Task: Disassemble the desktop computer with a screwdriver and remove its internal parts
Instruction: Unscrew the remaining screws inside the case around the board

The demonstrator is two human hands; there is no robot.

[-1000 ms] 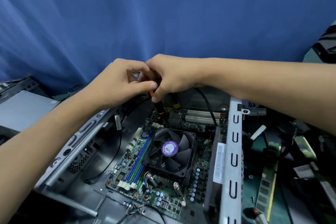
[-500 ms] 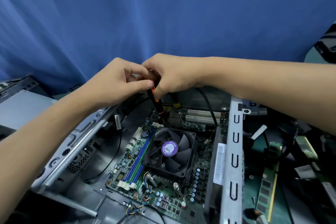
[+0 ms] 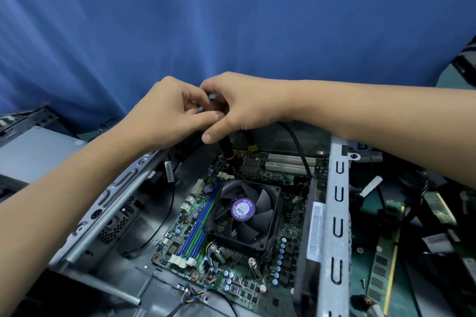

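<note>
R hand [image 3: 244, 105] wraps screwdriver [image 3: 226, 148] handle, thumb pressed along it; L hand [image 3: 164, 113] fingers curled, pinching handle top, exact hold hidden. Shaft near upright, running 11 to 5 o'clock, tip at motherboard [image 3: 180, 226] far edge, 12 o'clock of fan [image 3: 243, 216]. Screw prob straight below hands, R nearer

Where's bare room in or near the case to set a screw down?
Bare case floor between the motherboard and left frame rail, crossed by one thin cable; also the grey panel outside left. Crowded: right of the slotted rail, among memory sticks.
</note>
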